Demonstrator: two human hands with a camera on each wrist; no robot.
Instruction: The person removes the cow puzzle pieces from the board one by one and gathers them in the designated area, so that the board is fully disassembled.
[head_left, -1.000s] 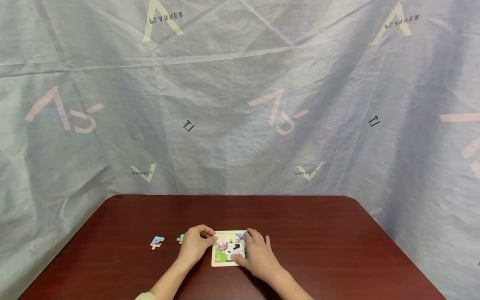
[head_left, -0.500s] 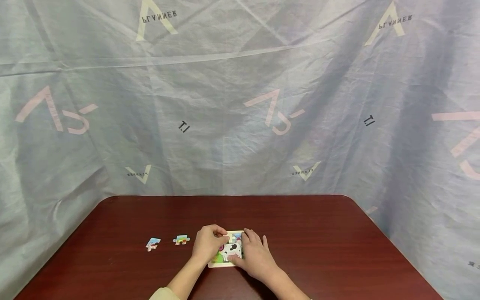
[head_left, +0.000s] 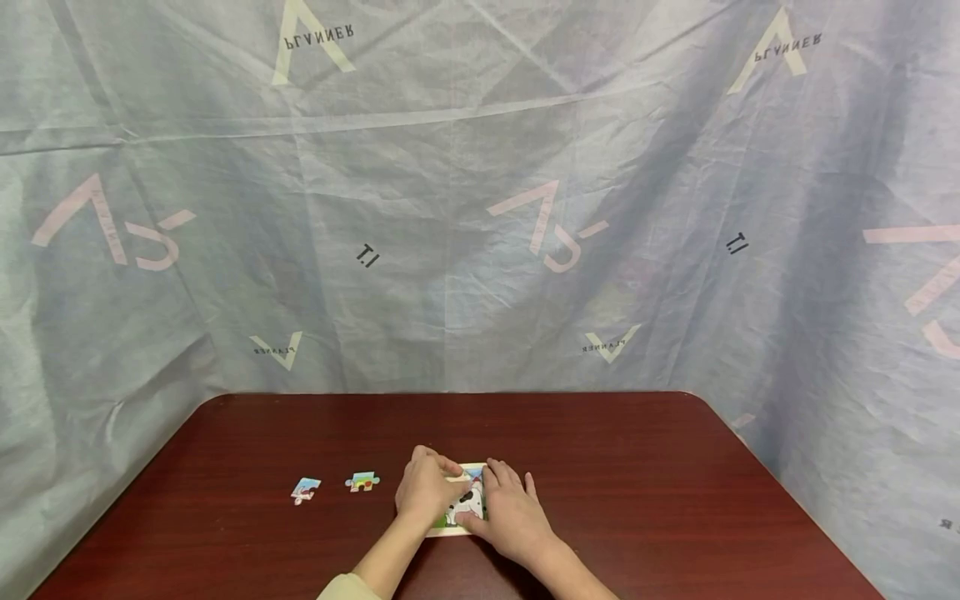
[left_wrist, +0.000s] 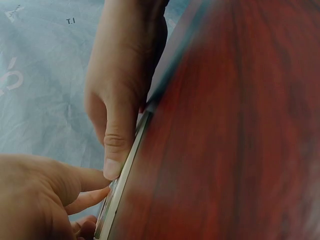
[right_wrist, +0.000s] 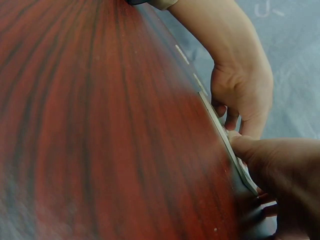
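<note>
In the head view, a cow jigsaw puzzle [head_left: 471, 498] in a cream frame lies flat on the table. My left hand [head_left: 426, 492] lies over its left half, hiding much of the picture. In the left wrist view, the left hand [left_wrist: 35, 197] touches the puzzle's face with extended fingertips; no piece shows between them. My right hand [head_left: 517, 510] holds the puzzle's right side, thumb on the near part of the picture and fingers along the right edge. The right wrist view shows that thumb [right_wrist: 242, 146] on the frame [right_wrist: 225, 137].
Two loose jigsaw pieces lie left of the hands on the dark red table [head_left: 637, 500]: a blue-and-white piece [head_left: 306, 490] and a green-and-yellow piece [head_left: 363, 481]. A grey printed cloth [head_left: 450, 275] hangs behind the table.
My left hand has moved right, from the puzzle's upper left edge to over its left half, uncovering the green-and-yellow piece. The right hand has kept its hold.
</note>
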